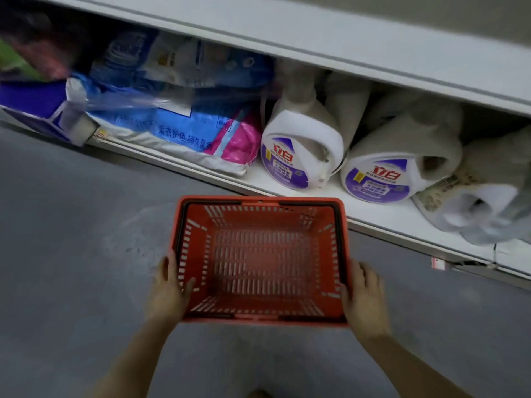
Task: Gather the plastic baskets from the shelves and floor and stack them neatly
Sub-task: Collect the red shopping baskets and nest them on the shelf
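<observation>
An orange plastic shopping basket (260,261) sits low in the middle of the view, over the grey floor (71,225) and just in front of the bottom shelf (388,216), its open top facing the camera so the slotted walls and slotted bottom show; whether it rests on the floor or is lifted off it cannot be told. Its black handles (339,225) lie folded down along the rim. The left hand (168,288) grips the left side of the basket near the near corner, thumb hooked over the rim into the inside and the other fingers pressed against the outer wall. The right hand (363,297) grips the right side the same way near the opposite near corner, its fingers (370,272) curled along the outside of the wall. On the bottom shelf behind the basket stand two white detergent jugs with purple labels (298,156), side by side, a third white jug (471,202) tipped over to the right of them, and blue, white and pink detergent bags (184,130) piled to the left.
</observation>
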Demonstrator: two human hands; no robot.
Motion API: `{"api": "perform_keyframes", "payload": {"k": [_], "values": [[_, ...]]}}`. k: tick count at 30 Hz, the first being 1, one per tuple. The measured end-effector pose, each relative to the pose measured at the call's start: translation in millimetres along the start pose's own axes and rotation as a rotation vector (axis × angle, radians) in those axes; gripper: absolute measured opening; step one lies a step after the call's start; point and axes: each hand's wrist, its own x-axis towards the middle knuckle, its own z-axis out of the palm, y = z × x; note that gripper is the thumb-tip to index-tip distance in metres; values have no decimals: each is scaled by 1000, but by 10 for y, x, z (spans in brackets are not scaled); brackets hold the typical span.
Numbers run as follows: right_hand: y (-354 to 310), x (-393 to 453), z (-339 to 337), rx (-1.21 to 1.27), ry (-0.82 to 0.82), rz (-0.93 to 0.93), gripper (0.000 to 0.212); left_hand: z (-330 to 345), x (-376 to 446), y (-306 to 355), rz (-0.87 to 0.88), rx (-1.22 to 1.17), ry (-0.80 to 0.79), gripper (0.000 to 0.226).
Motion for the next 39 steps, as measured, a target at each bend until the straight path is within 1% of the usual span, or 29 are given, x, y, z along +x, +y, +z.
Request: {"api": "perform_keyframes", "payload": {"k": [2,4,8,11,15,17,19,22,26,31,34,37,39], "values": [[46,2,146,95,-41,84,52,101,47,-81,-9,-8,32,86],[70,-5,241,164,-73,132,62,117,65,-131,-21,-41,64,84],[133,-7,167,278,0,188,64,15,-87,-91,6,-145,142,80],[124,-122,-148,319,33,210,60,-195,-373,79,-3,-182,158,79],[114,-382,-864,353,103,241,54,-665,-901,459,35,-251,148,81],[86,-513,-1299,369,134,288,51,-943,-1154,670,32,-281,89,87],[67,-651,-1774,389,151,317,48,-1244,-1410,905,67,-312,40,91],[61,-883,-2468,410,209,328,46,-1673,-1789,1320,90,-352,16,95],[142,-1172,-3244,470,247,379,52,-2106,-2289,1877,157,-353,62,96],[385,-1468,-4196,555,311,283,57,-2522,-3093,2512,222,-417,180,93],[518,-1660,-4802,569,358,246,55,-2691,-3568,2776,275,-456,244,94],[621,-1836,-5341,586,399,190,55,-2880,-4031,3093,352,-498,290,94],[667,-1953,-5659,588,423,191,56,-3042,-4277,3288,391,-522,307,93]]}}
